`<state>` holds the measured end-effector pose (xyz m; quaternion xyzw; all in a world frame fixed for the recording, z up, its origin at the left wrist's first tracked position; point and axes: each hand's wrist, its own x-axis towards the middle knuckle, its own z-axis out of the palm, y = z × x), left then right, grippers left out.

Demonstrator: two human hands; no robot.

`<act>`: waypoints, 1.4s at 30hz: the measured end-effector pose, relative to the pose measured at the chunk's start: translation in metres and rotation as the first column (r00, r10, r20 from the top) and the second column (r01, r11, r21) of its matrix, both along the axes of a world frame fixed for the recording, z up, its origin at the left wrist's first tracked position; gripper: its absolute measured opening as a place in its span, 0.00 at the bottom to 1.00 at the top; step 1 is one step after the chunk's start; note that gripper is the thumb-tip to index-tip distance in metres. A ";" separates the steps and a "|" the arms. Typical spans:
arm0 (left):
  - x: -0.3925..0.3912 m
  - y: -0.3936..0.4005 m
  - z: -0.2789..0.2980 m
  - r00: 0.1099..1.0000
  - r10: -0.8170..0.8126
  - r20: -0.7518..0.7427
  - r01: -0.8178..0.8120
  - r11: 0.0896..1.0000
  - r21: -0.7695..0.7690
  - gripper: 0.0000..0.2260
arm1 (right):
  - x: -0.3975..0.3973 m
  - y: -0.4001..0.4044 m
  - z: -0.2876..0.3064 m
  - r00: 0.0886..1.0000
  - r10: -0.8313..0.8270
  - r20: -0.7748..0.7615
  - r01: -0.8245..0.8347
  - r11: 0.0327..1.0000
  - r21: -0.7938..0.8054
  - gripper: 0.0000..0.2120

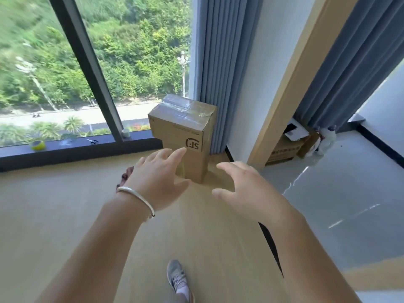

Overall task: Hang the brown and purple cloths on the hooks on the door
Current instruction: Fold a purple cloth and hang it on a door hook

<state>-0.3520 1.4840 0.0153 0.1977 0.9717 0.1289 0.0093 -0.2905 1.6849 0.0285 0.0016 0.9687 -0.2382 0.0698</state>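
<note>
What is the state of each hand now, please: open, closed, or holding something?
Left hand: open, fingers spread, holding nothing.
Right hand: open, fingers spread, holding nothing.

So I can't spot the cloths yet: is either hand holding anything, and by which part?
Nothing is held: left hand and right hand are both open and empty.

So a taped cardboard box (183,136) is standing on the floor (54,204) right against the window sill (72,150), with the curtain (218,73) hanging just behind it on the right. A tape roll (37,145) and scissors (93,141) are lying on the sill, left of the box. More boxes (284,147) are sitting past the doorframe (290,84), far right.
</note>
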 end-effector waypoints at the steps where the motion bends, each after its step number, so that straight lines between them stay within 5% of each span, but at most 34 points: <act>1: -0.016 -0.008 -0.003 1.000 0.028 0.004 -0.028 1.000 0.006 0.32 | -0.019 -0.006 -0.001 1.000 0.026 0.004 -0.026 1.000 0.010 0.29; 14: -0.183 -0.124 -0.033 0.946 0.314 0.081 -0.320 0.945 0.068 0.31 | -0.241 -0.095 -0.023 0.957 0.278 0.079 -0.283 0.957 0.064 0.31; 24: -0.249 -0.179 -0.106 0.787 0.573 0.229 -0.605 0.790 0.104 0.26 | -0.378 -0.161 -0.105 0.824 0.493 0.279 -0.528 0.847 0.063 0.34; 33: -0.333 -0.189 -0.242 0.637 0.708 0.305 -0.749 0.663 0.023 0.25 | -0.497 -0.206 -0.270 0.629 0.675 0.386 -0.719 0.694 -0.042 0.35; 42: -0.383 -0.207 -0.503 0.566 0.649 0.508 -0.713 0.695 -0.094 0.23 | -0.553 -0.244 -0.521 0.509 0.721 0.470 -0.807 0.589 -0.031 0.32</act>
